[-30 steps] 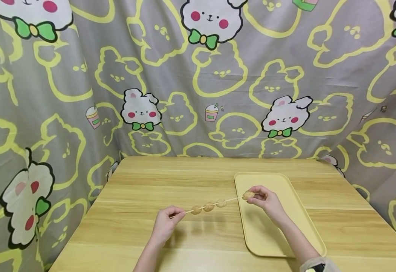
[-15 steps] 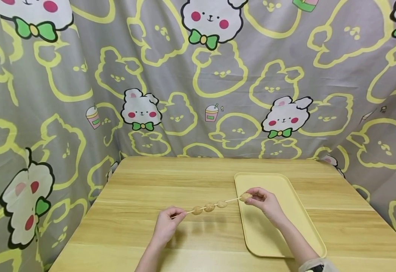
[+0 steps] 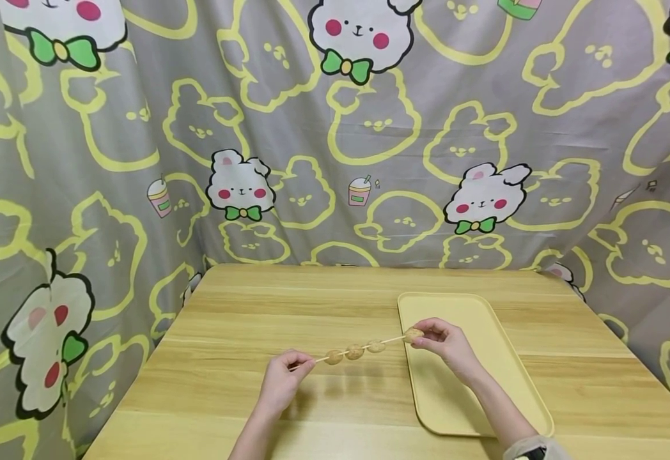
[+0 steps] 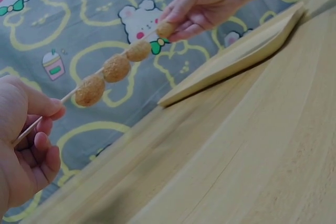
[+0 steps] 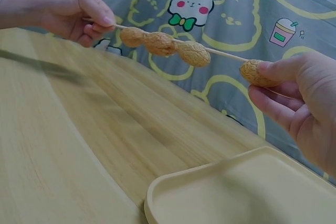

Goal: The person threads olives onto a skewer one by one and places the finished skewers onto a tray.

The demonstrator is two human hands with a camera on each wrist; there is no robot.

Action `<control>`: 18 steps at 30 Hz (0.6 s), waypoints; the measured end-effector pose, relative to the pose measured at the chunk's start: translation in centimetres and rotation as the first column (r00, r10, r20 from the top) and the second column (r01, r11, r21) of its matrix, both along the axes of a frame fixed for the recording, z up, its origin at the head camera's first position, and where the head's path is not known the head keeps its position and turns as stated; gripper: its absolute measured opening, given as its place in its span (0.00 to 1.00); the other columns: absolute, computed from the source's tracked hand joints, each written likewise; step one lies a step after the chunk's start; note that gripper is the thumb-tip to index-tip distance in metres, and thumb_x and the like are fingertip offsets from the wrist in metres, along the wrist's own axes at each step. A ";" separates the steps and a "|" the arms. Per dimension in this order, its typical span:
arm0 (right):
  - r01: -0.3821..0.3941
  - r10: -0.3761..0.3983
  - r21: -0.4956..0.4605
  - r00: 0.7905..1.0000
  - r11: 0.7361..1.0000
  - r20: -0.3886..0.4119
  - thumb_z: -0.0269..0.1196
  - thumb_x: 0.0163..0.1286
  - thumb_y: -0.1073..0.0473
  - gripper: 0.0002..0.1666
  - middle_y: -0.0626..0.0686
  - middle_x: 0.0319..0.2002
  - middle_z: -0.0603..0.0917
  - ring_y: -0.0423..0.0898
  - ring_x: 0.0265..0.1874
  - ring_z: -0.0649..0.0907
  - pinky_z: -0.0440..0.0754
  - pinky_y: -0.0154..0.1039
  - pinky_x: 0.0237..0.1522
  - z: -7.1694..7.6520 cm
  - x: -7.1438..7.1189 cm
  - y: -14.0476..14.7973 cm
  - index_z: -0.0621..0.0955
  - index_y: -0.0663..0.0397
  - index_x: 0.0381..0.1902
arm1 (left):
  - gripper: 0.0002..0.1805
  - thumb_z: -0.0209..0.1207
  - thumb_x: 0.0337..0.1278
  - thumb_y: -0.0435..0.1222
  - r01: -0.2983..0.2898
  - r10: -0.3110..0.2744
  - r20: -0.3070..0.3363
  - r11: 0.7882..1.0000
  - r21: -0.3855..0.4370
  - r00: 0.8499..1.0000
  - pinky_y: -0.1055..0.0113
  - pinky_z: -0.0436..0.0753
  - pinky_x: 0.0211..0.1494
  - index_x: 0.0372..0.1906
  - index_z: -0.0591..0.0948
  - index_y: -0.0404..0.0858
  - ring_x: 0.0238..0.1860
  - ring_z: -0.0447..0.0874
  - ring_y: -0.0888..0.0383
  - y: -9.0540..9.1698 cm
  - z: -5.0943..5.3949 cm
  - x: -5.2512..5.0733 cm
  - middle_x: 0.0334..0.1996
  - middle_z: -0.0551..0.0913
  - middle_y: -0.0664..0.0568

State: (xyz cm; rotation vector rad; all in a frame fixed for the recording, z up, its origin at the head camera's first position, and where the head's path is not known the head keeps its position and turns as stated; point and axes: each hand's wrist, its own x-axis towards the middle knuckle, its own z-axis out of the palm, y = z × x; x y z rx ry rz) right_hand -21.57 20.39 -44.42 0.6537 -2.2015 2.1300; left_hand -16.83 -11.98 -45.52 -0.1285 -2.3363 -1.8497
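My left hand (image 3: 280,380) pinches the lower end of a thin wooden skewer (image 4: 68,96), which slants up to the right above the table. Three brown, rough-skinned food balls (image 5: 160,43) sit close together on its middle. At the far end, my right hand (image 3: 449,348) pinches one more such ball (image 5: 257,72) between thumb and fingers. The skewer runs into that ball, and a stretch of bare stick separates it from the other three. The skewer's tip is hidden behind the ball and fingers.
A yellow rectangular tray (image 3: 467,418) with a low rim lies under the right hand and forearm. Both hands are above a wooden table (image 3: 243,306). A grey patterned curtain (image 3: 300,185) hangs behind it and along the sides.
My right hand has slid its ball slightly left along the skewer, nearer to the other three. The left hand and its grip have hardly moved.
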 end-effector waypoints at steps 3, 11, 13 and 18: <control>-0.006 0.006 0.015 1.000 1.000 -0.001 0.63 0.59 0.71 0.18 0.48 0.35 0.83 0.41 0.34 0.83 0.80 0.37 0.39 0.0 0.0 -0.1 0.72 0.81 0.44 | 0.06 0.64 0.48 0.27 0.003 -0.003 -0.004 1.000 0.011 1.000 0.73 0.69 0.29 0.29 0.82 0.25 0.26 0.70 0.63 0.1 0.1 0.1 0.24 0.78 0.51; -0.008 0.007 0.054 1.000 0.999 0.023 0.63 0.59 0.70 0.19 0.48 0.34 0.83 0.42 0.33 0.83 0.79 0.35 0.40 0.1 0.1 -0.2 0.73 0.79 0.45 | 0.06 0.64 0.48 0.27 0.015 -0.015 -0.028 1.000 0.019 1.000 0.73 0.69 0.28 0.28 0.82 0.24 0.25 0.70 0.64 0.2 -0.1 0.1 0.23 0.77 0.53; -0.013 0.011 0.055 1.000 0.998 0.024 0.63 0.59 0.70 0.19 0.48 0.34 0.83 0.42 0.32 0.83 0.79 0.35 0.40 0.2 0.2 -0.3 0.73 0.79 0.45 | 0.06 0.64 0.48 0.27 0.016 -0.016 -0.031 1.000 0.019 0.999 0.73 0.69 0.28 0.28 0.82 0.24 0.25 0.70 0.64 0.2 -0.3 0.1 0.23 0.77 0.53; -0.021 0.019 0.050 0.999 0.999 0.026 0.63 0.58 0.70 0.19 0.49 0.33 0.83 0.42 0.32 0.83 0.80 0.35 0.40 0.1 0.2 -0.4 0.73 0.79 0.45 | 0.05 0.63 0.48 0.26 0.012 -0.012 -0.018 1.000 0.022 1.000 0.74 0.69 0.29 0.27 0.82 0.24 0.25 0.70 0.65 0.4 -0.2 0.1 0.23 0.77 0.52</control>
